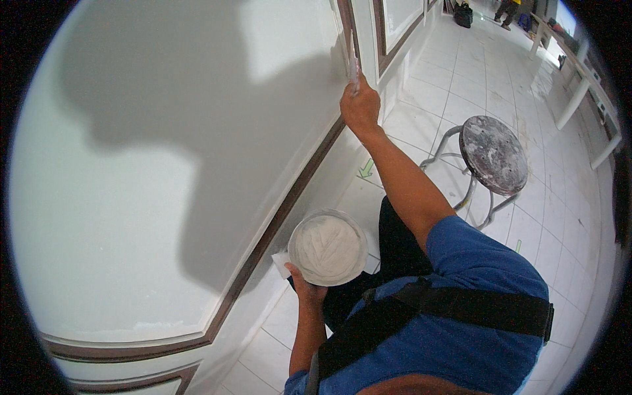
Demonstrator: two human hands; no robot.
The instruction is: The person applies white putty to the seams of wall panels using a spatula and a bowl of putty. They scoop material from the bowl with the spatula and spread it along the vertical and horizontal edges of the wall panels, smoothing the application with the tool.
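My left hand (308,288) is closed on the side of a round tub (294,245) at lower centre. Pale, smeared putty-like paste (327,247) lies inside it. Something white (280,262) shows at the tub's left edge; I cannot make out what it is. Stretched out ahead, my right hand (360,105) grips a thin, pale hand tool (354,72) seen nearly edge-on. The tool's tip points up along the brown moulding (345,33) of the wall panel (131,230). Whether it touches the moulding I cannot tell.
A round stool (494,155) with a paint-spattered seat stands on the white tiled floor (454,72) to the right. Farther off are a black bag (463,14) and another person's legs (507,13). A white railing-like structure (573,104) runs along the far right.
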